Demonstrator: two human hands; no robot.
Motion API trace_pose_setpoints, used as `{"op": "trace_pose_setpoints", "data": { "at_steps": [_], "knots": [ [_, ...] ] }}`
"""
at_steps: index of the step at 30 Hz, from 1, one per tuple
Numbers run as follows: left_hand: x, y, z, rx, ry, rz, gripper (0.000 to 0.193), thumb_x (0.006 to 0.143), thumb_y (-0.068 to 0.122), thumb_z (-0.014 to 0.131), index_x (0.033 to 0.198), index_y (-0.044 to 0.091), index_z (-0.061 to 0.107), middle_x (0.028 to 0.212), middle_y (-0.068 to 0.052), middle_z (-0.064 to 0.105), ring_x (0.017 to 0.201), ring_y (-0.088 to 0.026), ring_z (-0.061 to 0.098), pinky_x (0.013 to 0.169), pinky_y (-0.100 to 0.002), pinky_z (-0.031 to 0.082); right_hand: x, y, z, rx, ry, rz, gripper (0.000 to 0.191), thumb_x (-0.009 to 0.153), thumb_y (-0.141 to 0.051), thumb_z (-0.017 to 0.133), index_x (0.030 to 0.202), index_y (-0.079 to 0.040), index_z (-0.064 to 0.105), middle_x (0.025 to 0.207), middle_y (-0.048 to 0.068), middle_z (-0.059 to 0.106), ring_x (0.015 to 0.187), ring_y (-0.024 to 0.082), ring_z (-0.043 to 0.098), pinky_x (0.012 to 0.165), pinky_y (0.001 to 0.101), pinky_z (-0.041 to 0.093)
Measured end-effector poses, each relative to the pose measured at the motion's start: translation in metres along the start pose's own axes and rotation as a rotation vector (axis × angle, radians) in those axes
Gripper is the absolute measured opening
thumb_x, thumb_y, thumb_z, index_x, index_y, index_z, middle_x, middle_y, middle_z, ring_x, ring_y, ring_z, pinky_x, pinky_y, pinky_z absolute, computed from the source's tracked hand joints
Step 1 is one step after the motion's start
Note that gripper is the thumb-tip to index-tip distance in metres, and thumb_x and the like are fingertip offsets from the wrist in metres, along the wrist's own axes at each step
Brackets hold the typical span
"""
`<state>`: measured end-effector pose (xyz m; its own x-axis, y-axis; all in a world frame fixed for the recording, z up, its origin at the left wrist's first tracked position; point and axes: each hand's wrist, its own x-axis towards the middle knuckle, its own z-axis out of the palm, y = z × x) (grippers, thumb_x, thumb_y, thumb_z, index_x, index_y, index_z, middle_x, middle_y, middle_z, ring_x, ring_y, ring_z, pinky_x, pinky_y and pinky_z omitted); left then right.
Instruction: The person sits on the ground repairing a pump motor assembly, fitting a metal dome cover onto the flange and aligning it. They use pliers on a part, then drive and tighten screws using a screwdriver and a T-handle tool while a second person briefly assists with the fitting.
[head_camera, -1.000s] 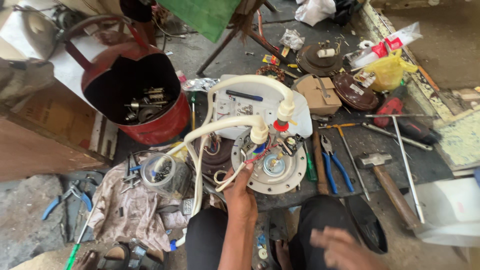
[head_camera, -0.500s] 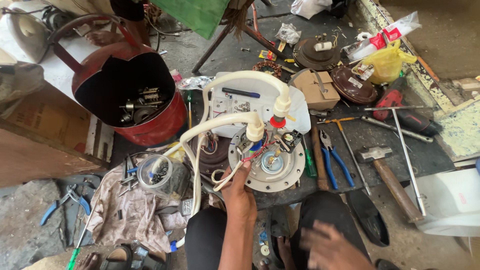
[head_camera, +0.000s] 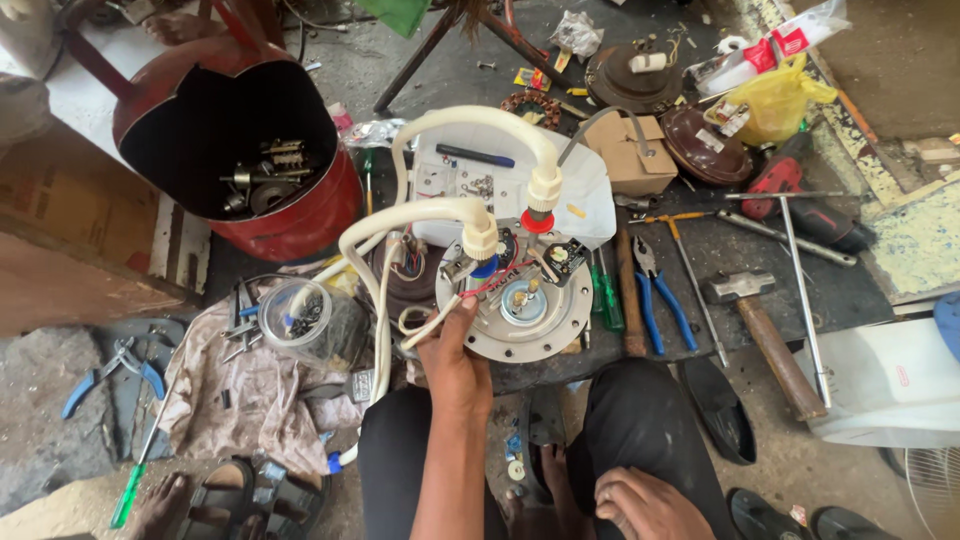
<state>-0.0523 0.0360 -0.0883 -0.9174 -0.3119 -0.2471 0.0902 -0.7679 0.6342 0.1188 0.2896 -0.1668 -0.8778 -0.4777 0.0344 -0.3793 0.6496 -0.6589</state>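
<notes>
My left hand (head_camera: 452, 352) grips the near-left rim of the round metal plate (head_camera: 528, 322) with its wires, lying on the dark mat (head_camera: 760, 265) beside blue pliers (head_camera: 655, 290). My right hand (head_camera: 645, 503) rests loosely curled on my knee, holding nothing.

Hoses (head_camera: 450, 215) and red bucket (head_camera: 235, 150) crowding the left; bare floor (head_camera: 790, 465) lower right.

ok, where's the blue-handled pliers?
Head view, right of centre: blue-handled pliers lie on the dark mat between the green screwdriver and the hammer.
</notes>
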Motion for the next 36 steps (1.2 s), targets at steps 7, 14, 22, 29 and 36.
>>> {"op": "trace_pose_setpoints", "data": {
  "at_steps": [7,14,22,29,36],
  "knots": [
    [0.008,0.007,-0.019,-0.068,0.012,-0.020,0.021,0.085,0.002,0.073,0.106,-0.002,0.071,0.101,-0.010,0.075,0.094,-0.019,0.070,0.089,-0.035,0.056,-0.001,-0.006,-0.001,0.050,-0.032,0.163,0.016,0.093,-0.019,0.065,0.087,-0.004,0.067,0.088,0.011,0.071,0.087,0.025,0.075,0.077,0.0399,0.061],
    [-0.002,0.011,-0.016,-0.023,-0.057,-0.018,0.035,0.079,-0.007,0.074,0.114,-0.004,0.069,0.101,-0.013,0.074,0.093,-0.023,0.070,0.091,-0.037,0.054,0.004,-0.012,-0.007,0.089,-0.021,0.282,0.021,0.095,-0.024,0.062,0.090,-0.005,0.068,0.090,0.008,0.073,0.085,0.022,0.076,0.074,0.0379,0.061],
    [-0.047,-0.001,0.020,-0.002,-0.190,-0.025,0.054,0.072,-0.008,0.080,0.123,-0.002,0.062,0.116,-0.011,0.073,0.109,-0.022,0.070,0.102,-0.037,0.052,0.045,-0.013,-0.018,0.851,0.279,0.676,0.023,0.097,-0.013,0.056,0.097,0.006,0.069,0.076,0.010,0.064,0.059,0.016,0.057,0.054,0.0305,0.048],
    [-0.057,-0.009,0.030,0.063,-0.260,-0.056,0.057,0.075,-0.007,0.084,0.127,-0.003,0.059,0.116,-0.014,0.073,0.107,-0.023,0.071,0.102,-0.039,0.055,0.103,-0.069,-0.082,0.898,0.573,0.487,0.027,0.093,-0.008,0.064,0.115,0.005,0.074,0.065,0.002,0.047,0.053,0.010,0.039,0.047,0.0245,0.028],
    [-0.053,-0.010,0.036,0.062,-0.292,-0.029,0.058,0.078,-0.006,0.084,0.129,-0.002,0.057,0.119,-0.011,0.072,0.111,-0.020,0.069,0.101,-0.035,0.056,0.177,-0.116,-0.155,-0.262,0.304,0.043,0.035,0.089,-0.016,0.069,0.123,-0.010,0.073,0.082,0.017,0.073,0.065,0.034,0.069,0.059,0.0428,0.053]
  ]
}}
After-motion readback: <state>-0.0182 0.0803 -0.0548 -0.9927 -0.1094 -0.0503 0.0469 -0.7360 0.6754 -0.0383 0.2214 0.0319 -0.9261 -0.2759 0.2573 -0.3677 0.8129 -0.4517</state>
